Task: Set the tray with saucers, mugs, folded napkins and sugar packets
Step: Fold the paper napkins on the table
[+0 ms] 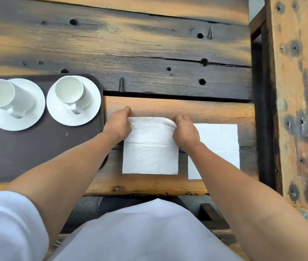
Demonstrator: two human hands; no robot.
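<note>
A dark brown tray (36,147) lies at the left with two white saucers on it. The left saucer (34,110) carries a white mug (4,97), and the right saucer (91,110) carries another white mug (70,93). On the table beside the tray lies a white napkin (150,155). My left hand (118,125) pinches its far left corner and my right hand (185,131) pinches its far right corner, and the far edge is lifted and curled toward me. A second white napkin (219,144) lies flat to the right, partly under my right forearm.
The table (149,53) is rough dark and orange wood with holes and cracks. A wooden bench or beam (296,91) runs along the right side. The table's near edge sits just above my lap.
</note>
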